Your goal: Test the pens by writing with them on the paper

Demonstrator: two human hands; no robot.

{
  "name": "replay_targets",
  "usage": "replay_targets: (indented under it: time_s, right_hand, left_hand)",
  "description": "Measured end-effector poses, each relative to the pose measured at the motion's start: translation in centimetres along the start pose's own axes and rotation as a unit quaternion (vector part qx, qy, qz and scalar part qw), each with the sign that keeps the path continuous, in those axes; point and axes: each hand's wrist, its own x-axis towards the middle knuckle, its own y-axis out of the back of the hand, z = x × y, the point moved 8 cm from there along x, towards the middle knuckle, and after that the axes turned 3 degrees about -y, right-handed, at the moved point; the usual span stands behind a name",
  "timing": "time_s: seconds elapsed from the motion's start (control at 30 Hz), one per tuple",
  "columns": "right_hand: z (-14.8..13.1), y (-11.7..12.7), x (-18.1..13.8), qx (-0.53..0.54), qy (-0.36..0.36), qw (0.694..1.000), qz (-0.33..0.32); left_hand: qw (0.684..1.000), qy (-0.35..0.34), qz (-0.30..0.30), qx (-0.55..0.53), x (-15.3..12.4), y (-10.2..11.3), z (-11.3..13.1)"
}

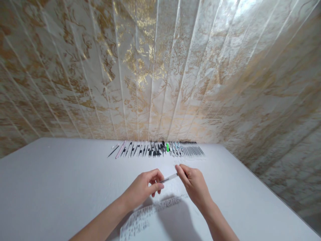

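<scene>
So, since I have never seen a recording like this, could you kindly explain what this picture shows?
There is no machine here: a person works bare-handed, filmed forward and down by one camera worn on the head. The left hand and right hand hold opposite ends of a slim, whitish, pen-like tube. Below them, a white paper sheet with dark writing, too blurred to read, lies on a broad white table. Farther back is a row of slim, mostly black, grey and clear pen-like pieces, with one bright green piece among them. A shiny white-and-gold backdrop rises behind.
</scene>
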Motion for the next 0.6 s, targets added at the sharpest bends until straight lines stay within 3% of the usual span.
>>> replay_targets:
  time_s: [0.2,0.33,0.47,0.6]
  right_hand:
    - [0.1,0.4,-0.2,-0.012,-0.031,0.998,-0.050]
    - [-1.2,0.5,-0.3,-0.029,0.032,0.996,-0.076]
    - [-0.1,-0.1,-0.1,-0.088,-0.013,0.993,-0.075]
    - [-0.1,-0.1,-0.2,-0.049,-0.016,0.994,-0.093]
  left_hand:
    - [0.993,0.005,0.075,0.089,-0.2,1.1,0.4]
    - [0.990,0.007,0.083,0.113,-0.3,1.3,0.3]
    - [0.988,0.010,0.077,0.133,-0.2,1.1,0.4]
    - [0.985,0.008,0.088,0.150,-0.2,1.4,0.5]
